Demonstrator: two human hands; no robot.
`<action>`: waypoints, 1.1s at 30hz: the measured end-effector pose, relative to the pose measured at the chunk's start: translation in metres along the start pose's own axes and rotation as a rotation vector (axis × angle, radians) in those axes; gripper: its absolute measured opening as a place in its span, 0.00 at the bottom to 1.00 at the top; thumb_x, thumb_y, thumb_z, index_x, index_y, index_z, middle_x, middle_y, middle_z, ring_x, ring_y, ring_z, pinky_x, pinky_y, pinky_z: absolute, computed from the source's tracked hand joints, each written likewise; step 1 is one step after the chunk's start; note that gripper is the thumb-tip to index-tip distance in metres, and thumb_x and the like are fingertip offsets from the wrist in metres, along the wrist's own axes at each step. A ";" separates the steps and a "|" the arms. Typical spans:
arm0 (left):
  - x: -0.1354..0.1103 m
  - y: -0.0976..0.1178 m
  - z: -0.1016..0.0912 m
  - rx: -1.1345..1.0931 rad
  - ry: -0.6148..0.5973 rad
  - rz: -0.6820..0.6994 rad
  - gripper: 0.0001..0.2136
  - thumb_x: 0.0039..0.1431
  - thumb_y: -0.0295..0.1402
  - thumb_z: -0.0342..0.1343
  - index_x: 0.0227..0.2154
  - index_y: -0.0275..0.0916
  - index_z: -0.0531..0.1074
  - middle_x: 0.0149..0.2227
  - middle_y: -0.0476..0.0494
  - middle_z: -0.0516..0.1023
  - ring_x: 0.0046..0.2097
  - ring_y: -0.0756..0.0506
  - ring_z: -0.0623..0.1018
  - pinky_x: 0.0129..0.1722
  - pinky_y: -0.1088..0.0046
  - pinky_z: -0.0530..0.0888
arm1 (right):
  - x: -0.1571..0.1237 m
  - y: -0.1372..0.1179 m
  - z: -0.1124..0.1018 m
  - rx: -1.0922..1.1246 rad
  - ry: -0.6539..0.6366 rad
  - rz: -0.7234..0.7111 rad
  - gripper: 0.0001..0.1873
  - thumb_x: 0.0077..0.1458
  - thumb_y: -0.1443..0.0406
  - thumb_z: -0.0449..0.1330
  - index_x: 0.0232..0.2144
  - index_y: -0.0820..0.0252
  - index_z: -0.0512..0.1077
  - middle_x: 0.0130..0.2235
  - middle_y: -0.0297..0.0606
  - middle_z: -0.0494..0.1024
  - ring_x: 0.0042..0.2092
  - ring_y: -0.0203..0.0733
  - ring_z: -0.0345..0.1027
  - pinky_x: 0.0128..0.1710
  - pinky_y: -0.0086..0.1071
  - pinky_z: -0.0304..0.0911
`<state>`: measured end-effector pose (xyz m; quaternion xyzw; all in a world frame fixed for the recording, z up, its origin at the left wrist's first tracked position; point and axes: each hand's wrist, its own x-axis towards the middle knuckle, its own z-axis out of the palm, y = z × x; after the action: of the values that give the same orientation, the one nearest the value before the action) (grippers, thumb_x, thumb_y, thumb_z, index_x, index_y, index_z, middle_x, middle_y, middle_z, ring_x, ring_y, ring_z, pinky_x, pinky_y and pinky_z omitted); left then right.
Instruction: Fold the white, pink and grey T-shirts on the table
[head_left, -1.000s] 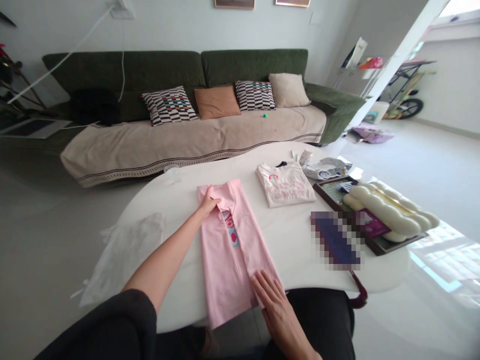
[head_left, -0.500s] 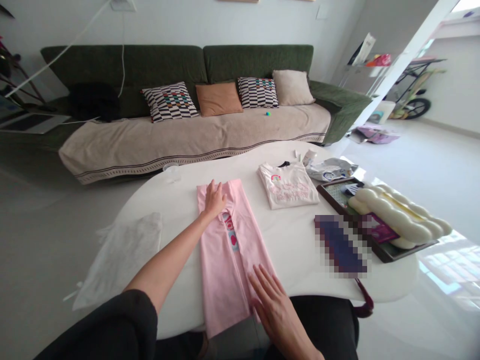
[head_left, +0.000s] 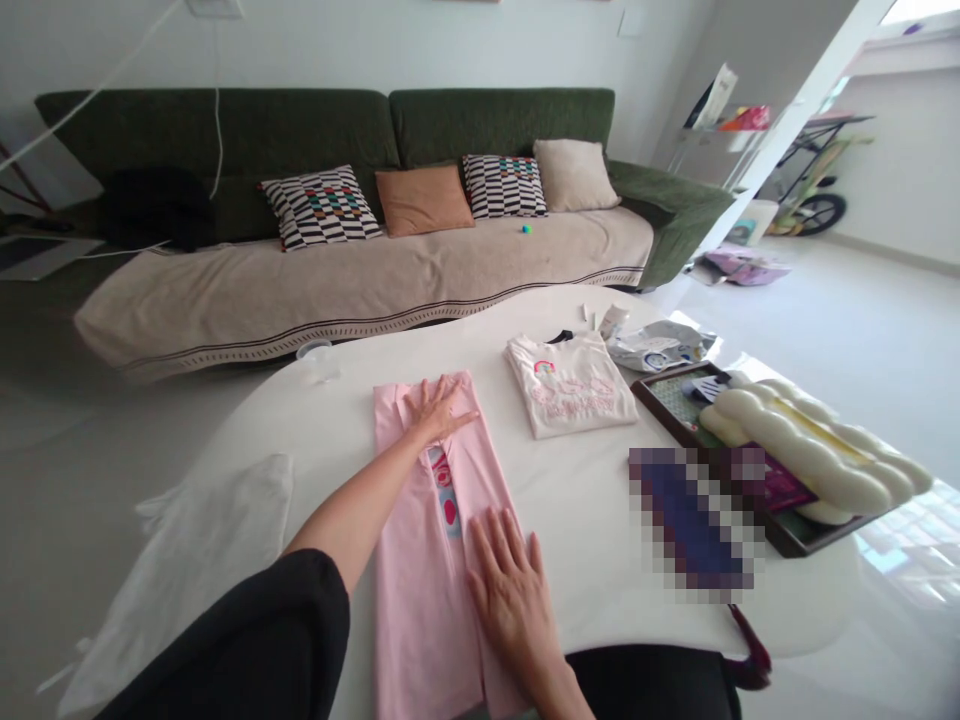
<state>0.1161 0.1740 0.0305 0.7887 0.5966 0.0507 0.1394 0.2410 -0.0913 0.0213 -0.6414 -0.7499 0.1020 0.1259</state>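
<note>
Pink trousers [head_left: 409,600] lie lengthwise on the white table, their lower ends reaching the near edge. A printed patch in blue and red [head_left: 445,490] shows in the gap between the two legs. Near the waist, my left hand [head_left: 439,410] rests on the cloth with its fingers spread. My right hand [head_left: 514,590] lies flat on the right leg, lower down, fingers stretched out. Neither hand grips anything. To the right of the trousers is a folded white T-shirt [head_left: 574,385] with a small rainbow and pink lettering.
A thin white bag [head_left: 217,530] lies at the table's left. Toward the right are a blurred dark blue item [head_left: 686,520], a tray [head_left: 795,545] bearing a cream cloud-shaped box [head_left: 810,440], and a crumpled silver packet [head_left: 660,345]. A clear cup [head_left: 319,362] stands at the back left.
My left hand's fingers have spread wider at the waist. My right hand has moved up the right leg and now lies flat on it. The view has shifted slightly.
</note>
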 end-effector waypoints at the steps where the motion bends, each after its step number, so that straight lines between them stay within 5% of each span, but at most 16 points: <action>1: 0.003 -0.001 -0.001 0.007 0.005 0.005 0.40 0.47 0.61 0.41 0.61 0.51 0.39 0.64 0.47 0.37 0.62 0.28 0.34 0.52 0.35 0.39 | -0.004 -0.005 0.001 0.001 0.000 0.005 0.29 0.60 0.55 0.41 0.61 0.47 0.37 0.63 0.33 0.44 0.63 0.49 0.36 0.57 0.53 0.41; 10: 0.005 0.006 -0.013 0.012 -0.016 0.068 0.33 0.57 0.51 0.37 0.62 0.42 0.39 0.64 0.42 0.37 0.63 0.34 0.36 0.54 0.40 0.40 | -0.027 -0.045 0.011 0.010 0.005 0.044 0.33 0.57 0.52 0.43 0.61 0.51 0.37 0.63 0.38 0.42 0.63 0.48 0.35 0.55 0.52 0.46; 12: -0.024 0.016 -0.020 0.005 0.041 0.118 0.32 0.59 0.48 0.38 0.62 0.40 0.38 0.64 0.40 0.37 0.63 0.35 0.37 0.55 0.42 0.42 | -0.026 -0.046 0.009 0.005 0.013 0.050 0.32 0.58 0.53 0.43 0.61 0.51 0.38 0.63 0.37 0.42 0.63 0.48 0.35 0.55 0.52 0.45; 15: -0.108 0.022 -0.020 -0.033 0.144 0.241 0.30 0.61 0.44 0.37 0.62 0.40 0.35 0.64 0.39 0.38 0.63 0.38 0.40 0.56 0.47 0.47 | -0.026 -0.045 0.007 -0.006 0.021 0.044 0.31 0.58 0.53 0.42 0.61 0.50 0.38 0.63 0.37 0.42 0.63 0.47 0.35 0.56 0.52 0.44; 19: -0.255 0.005 0.003 -0.025 0.060 0.348 0.32 0.60 0.45 0.41 0.62 0.43 0.34 0.63 0.40 0.42 0.63 0.40 0.45 0.58 0.54 0.51 | -0.028 -0.045 0.013 -0.027 0.029 0.024 0.31 0.59 0.54 0.41 0.61 0.52 0.38 0.63 0.37 0.41 0.63 0.48 0.33 0.56 0.53 0.41; 22: -0.328 -0.009 0.023 0.021 -0.045 0.365 0.42 0.49 0.52 0.52 0.61 0.44 0.37 0.63 0.38 0.45 0.62 0.33 0.49 0.56 0.51 0.54 | -0.028 -0.047 0.015 -0.031 0.022 0.023 0.32 0.58 0.52 0.41 0.61 0.54 0.39 0.63 0.39 0.40 0.63 0.49 0.31 0.57 0.53 0.40; 25: -0.351 -0.014 0.027 0.069 -0.066 0.328 0.39 0.49 0.47 0.54 0.61 0.48 0.41 0.62 0.39 0.47 0.61 0.33 0.51 0.56 0.49 0.54 | -0.029 -0.047 0.008 -0.025 -0.023 0.003 0.33 0.58 0.51 0.41 0.61 0.58 0.41 0.63 0.42 0.40 0.63 0.50 0.29 0.57 0.53 0.38; 30: -0.348 -0.016 0.014 0.066 -0.117 0.328 0.27 0.55 0.30 0.51 0.57 0.56 0.54 0.60 0.49 0.57 0.58 0.41 0.60 0.54 0.60 0.61 | -0.054 -0.025 -0.017 -0.025 -0.174 -0.195 0.46 0.49 0.46 0.52 0.62 0.57 0.37 0.63 0.43 0.39 0.63 0.50 0.27 0.57 0.53 0.39; 33: -0.353 -0.017 0.008 0.025 -0.138 0.306 0.18 0.56 0.30 0.52 0.49 0.53 0.65 0.56 0.48 0.63 0.53 0.43 0.66 0.49 0.65 0.67 | -0.083 -0.007 -0.021 -0.137 -0.166 -0.321 0.51 0.42 0.57 0.62 0.61 0.52 0.36 0.64 0.40 0.36 0.63 0.51 0.27 0.57 0.54 0.37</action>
<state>0.0026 -0.1603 0.0487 0.8736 0.4593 0.0096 0.1607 0.2528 -0.1746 0.0383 -0.5102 -0.8555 0.0818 0.0344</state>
